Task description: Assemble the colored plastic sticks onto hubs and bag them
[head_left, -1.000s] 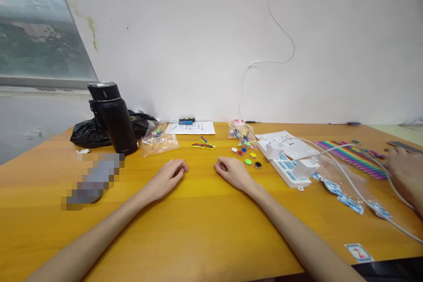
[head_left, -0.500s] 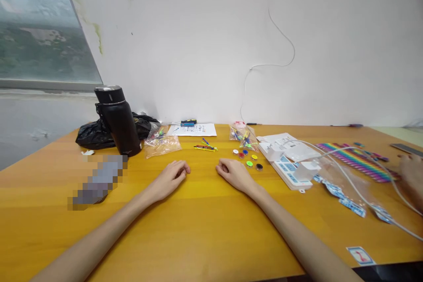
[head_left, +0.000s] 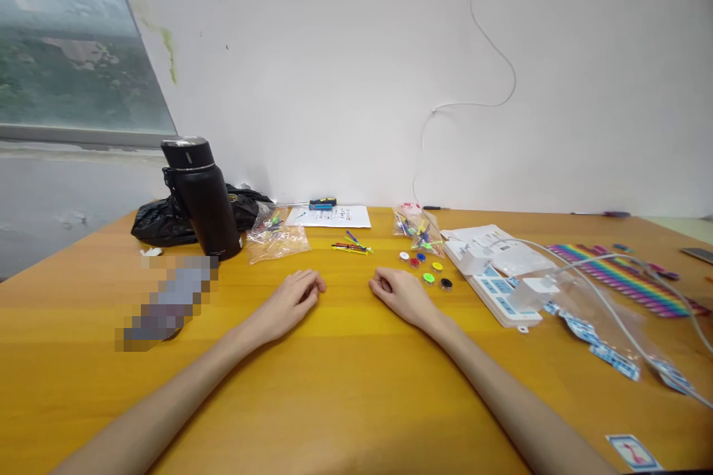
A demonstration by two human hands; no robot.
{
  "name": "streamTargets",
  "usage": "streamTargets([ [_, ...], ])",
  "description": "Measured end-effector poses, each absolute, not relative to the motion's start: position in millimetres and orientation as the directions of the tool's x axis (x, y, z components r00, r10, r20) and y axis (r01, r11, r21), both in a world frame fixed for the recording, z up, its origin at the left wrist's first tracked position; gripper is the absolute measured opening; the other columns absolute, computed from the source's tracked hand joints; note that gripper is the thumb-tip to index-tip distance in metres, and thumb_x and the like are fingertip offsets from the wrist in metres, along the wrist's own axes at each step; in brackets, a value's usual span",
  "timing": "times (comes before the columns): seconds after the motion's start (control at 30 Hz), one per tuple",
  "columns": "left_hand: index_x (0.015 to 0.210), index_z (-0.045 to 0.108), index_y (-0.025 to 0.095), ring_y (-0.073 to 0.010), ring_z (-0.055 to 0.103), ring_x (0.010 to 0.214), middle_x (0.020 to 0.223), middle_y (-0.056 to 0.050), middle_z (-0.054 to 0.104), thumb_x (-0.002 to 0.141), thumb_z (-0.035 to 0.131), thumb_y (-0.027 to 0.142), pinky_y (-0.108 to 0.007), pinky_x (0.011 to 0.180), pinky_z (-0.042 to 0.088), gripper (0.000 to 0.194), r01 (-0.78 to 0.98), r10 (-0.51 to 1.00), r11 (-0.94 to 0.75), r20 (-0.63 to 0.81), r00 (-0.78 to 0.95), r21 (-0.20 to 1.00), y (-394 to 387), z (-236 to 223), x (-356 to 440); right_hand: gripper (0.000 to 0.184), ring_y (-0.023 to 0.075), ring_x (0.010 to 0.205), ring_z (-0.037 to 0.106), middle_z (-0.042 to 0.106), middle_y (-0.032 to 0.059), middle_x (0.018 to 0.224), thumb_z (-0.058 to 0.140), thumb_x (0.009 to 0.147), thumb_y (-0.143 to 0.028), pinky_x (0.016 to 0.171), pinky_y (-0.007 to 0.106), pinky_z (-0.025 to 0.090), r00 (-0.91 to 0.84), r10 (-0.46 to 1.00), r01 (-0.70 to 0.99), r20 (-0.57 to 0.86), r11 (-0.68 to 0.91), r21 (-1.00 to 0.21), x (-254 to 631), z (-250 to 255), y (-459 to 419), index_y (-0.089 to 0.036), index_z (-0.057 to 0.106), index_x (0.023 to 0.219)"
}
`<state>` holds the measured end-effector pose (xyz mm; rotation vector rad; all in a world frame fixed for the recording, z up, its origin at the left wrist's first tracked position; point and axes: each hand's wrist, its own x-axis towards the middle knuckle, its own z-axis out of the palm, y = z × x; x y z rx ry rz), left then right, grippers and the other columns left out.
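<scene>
My left hand (head_left: 292, 302) rests on the wooden table (head_left: 345, 401), its fingers loosely curled inward, with no object showing in it. Across a short gap, my right hand (head_left: 404, 297) lies in a loose fist, also with nothing visible inside. Several small coloured round pieces (head_left: 428, 278) are just right of my right hand. Beyond the gap between both hands is a little pile of thin coloured plastic strips (head_left: 352, 245). A clear plastic bag (head_left: 278, 243) lies past my left hand, and another bag with coloured parts (head_left: 417, 228) sits farther back on the right.
At left stand a black bottle (head_left: 205, 200) and a black plastic bag (head_left: 161, 224), near a blurred-out item (head_left: 172, 304). A printed sheet (head_left: 331, 217) and screwdriver (head_left: 321, 204) lie by the wall. A white power strip (head_left: 504, 297), cables and a rainbow-coloured strip set (head_left: 618, 274) occupy the right.
The view has shifted slightly to the left, so the things on the right sit farther right. Another person's hand at the right edge is out of view now. My hands stay resting.
</scene>
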<state>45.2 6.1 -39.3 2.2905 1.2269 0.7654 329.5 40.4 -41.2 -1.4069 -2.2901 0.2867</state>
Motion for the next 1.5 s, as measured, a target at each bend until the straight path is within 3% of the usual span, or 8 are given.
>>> streamTargets([
  [1.5,0.099,0.057,0.023,-0.0232,0.058,0.094,0.099,-0.004,0.065,0.101,0.037,0.027,-0.039,0.09,0.042,0.02,0.643,0.846,-0.527,0.272,0.458,0.556,1.8,-37.5,48.7,0.025,0.0126,0.067,0.053,0.06,-0.0012,0.074,0.051,0.098,-0.03,0.061,0.025,0.028,-0.44,0.853,0.79,0.282,0.517,-0.329,330.6,-39.9,35.3,-0.02,0.049,0.075],
])
